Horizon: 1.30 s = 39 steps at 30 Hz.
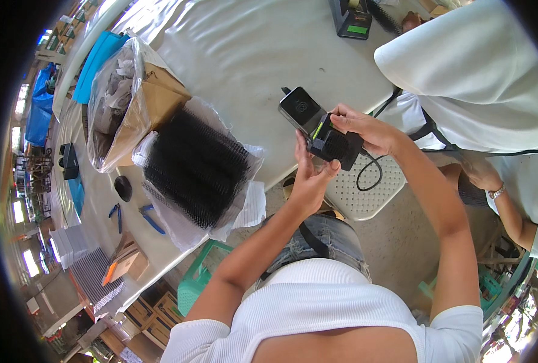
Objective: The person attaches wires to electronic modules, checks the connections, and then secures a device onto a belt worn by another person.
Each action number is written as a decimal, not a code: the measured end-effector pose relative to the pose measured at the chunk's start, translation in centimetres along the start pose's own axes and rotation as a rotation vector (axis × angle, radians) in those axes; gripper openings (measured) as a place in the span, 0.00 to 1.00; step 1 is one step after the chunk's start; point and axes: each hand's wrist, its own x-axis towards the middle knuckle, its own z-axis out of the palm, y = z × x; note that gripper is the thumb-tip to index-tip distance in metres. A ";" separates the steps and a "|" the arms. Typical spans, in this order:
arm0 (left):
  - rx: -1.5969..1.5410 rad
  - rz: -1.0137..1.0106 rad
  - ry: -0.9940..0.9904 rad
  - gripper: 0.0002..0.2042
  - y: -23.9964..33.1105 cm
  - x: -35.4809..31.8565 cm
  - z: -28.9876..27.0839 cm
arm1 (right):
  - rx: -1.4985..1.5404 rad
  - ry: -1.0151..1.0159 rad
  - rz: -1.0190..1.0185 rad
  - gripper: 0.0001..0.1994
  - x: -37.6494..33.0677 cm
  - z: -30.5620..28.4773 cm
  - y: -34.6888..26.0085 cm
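Both my hands hold a black boxy device with a yellow-green strip along one side, just off the table's edge. A phone-like screen, dark with a faint symbol, stands out from its far left end. My left hand grips it from below, thumb on the near edge. My right hand has its fingers closed round the right side, thumb on top. A black cable loops down from the device beside my right wrist. On the table to the left lies a thick stack of black bristly or mesh-like pieces on clear plastic.
A cardboard box in clear plastic stands behind the stack. Blue-handled pliers, an orange cutter and a black mouse-shaped object lie on the table. A pale stool is below my hands. Another person is close on the right.
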 end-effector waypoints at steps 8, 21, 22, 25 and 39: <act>0.065 -0.041 -0.281 0.59 1.4 -1.6 0.3 | 0.256 0.124 -0.304 0.37 -4.2 1.6 3.6; 0.616 -0.135 -0.735 0.64 4.5 -2.9 8.5 | 0.888 0.498 -0.805 0.38 -16.2 8.8 8.8; 0.569 -0.109 -0.757 0.61 4.1 -3.0 9.4 | 1.030 0.596 -0.821 0.35 -17.0 8.7 10.7; 0.650 -0.185 -0.889 0.53 2.8 -1.5 11.1 | 1.088 0.678 -0.947 0.33 -20.1 8.6 13.6; 1.013 0.225 -0.809 0.20 -10.3 4.5 24.5 | 1.309 0.888 -0.894 0.15 -33.1 -1.2 16.5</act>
